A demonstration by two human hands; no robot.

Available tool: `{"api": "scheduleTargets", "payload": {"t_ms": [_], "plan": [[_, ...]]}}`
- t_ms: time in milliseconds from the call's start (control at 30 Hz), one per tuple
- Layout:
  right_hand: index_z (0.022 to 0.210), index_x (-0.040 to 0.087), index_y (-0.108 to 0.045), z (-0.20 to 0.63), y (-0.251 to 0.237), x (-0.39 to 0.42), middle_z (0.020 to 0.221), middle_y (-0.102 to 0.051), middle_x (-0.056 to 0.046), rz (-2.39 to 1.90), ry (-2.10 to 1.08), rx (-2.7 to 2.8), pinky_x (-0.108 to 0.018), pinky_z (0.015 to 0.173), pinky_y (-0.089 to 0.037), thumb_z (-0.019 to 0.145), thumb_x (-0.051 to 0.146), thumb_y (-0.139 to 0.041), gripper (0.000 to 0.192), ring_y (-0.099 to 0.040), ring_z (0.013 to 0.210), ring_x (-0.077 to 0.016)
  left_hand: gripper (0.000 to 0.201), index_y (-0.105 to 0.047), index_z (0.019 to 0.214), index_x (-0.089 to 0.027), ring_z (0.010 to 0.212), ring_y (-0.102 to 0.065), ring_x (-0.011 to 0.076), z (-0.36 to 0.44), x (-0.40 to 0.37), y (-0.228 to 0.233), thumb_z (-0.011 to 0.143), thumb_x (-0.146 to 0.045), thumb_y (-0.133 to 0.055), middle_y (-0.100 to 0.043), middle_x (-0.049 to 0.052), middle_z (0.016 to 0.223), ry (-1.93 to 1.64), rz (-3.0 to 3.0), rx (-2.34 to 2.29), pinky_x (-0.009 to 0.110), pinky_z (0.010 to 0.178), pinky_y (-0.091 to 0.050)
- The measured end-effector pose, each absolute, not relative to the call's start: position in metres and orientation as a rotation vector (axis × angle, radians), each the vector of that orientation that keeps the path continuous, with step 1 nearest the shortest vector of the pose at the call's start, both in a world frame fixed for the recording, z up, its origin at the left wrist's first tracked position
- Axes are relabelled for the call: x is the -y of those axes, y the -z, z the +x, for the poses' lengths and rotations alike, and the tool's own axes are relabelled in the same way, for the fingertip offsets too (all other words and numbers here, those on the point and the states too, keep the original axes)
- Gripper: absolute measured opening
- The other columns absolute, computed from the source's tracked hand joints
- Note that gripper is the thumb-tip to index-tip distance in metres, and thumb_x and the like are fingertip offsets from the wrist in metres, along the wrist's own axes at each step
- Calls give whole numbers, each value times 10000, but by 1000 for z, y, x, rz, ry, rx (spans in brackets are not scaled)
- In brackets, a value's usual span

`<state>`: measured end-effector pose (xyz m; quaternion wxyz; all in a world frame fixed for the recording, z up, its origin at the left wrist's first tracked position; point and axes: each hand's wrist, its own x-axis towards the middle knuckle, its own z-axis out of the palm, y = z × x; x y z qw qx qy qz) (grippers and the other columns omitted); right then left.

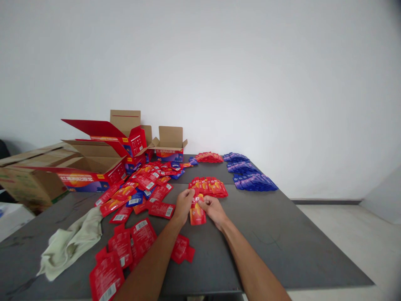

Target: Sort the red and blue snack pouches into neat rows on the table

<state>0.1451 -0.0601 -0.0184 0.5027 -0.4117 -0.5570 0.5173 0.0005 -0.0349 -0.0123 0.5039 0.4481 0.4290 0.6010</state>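
Observation:
Both my hands meet at the middle of a dark grey table (282, 234). My left hand (183, 205) and my right hand (213, 209) together pinch the top of a red packet (197, 215) that lies flat between them. Just beyond it sits a neat row of red packets (209, 187). A loose heap of red and blue packets (147, 184) spreads to the left of my left hand. More red packets (125, 251) lie beside my left forearm.
Open red and brown cardboard boxes (94, 167) stand at the back left. Rows of blue packets (250, 177) lie at the back right, with a small red stack (209, 157) behind. A pale green cloth (72, 244) lies at the front left. The table edge drops to a light floor on the right.

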Motion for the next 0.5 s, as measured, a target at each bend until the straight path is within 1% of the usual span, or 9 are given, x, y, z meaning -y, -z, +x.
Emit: {"api": "scheduleTargets", "payload": {"t_ms": [100, 200, 267, 367, 433, 500], "plan": [[764, 180, -632, 146, 19, 58, 687, -623, 7, -983, -1237, 1265, -232, 551, -378, 723, 604, -734, 438, -496, 576, -121, 330, -678, 833, -150, 619, -606, 151, 1, 41, 8, 715, -456, -706, -672, 18, 687, -1301, 1062, -967, 242, 586, -450], [804, 179, -660, 147, 18, 57, 739, -663, -13, -966, -1209, 1221, -248, 578, -414, 740, 603, -721, 433, -549, 618, -142, 274, -705, 861, -136, 594, -629, 168, 2, 44, 7, 667, -329, -726, -693, 30, 677, -1191, 1073, -948, 250, 550, -450], [809, 181, -660, 148, 16, 57, 709, -650, -2, -977, -1206, 1225, -234, 544, -397, 754, 597, -710, 423, -533, 587, -128, 238, -708, 851, -137, 577, -631, 164, 2, 44, 8, 648, -262, -709, -703, 29, 685, -1208, 1072, -962, 250, 546, -454], [820, 185, -650, 150, 15, 59, 642, -605, 22, -1024, -1260, 1293, -208, 463, -334, 774, 571, -697, 392, -488, 518, -101, 247, -699, 876, -144, 626, -653, 164, 1, 38, 12, 641, -218, -691, -729, 33, 772, -1323, 1051, -971, 263, 608, -492], [840, 185, -649, 150, 15, 61, 648, -610, 21, -1053, -1299, 1361, -196, 436, -315, 767, 539, -709, 367, -498, 509, -96, 260, -689, 892, -145, 679, -669, 172, -1, 33, 14, 651, -240, -703, -737, 44, 828, -1418, 1041, -984, 275, 652, -508], [866, 183, -651, 151, 16, 61, 673, -635, 11, -1062, -1305, 1402, -190, 432, -323, 752, 498, -725, 343, -522, 515, -97, 283, -680, 901, -144, 709, -677, 179, -4, 29, 16, 661, -287, -725, -739, 56, 857, -1484, 1039, -1002, 281, 669, -513]]}}
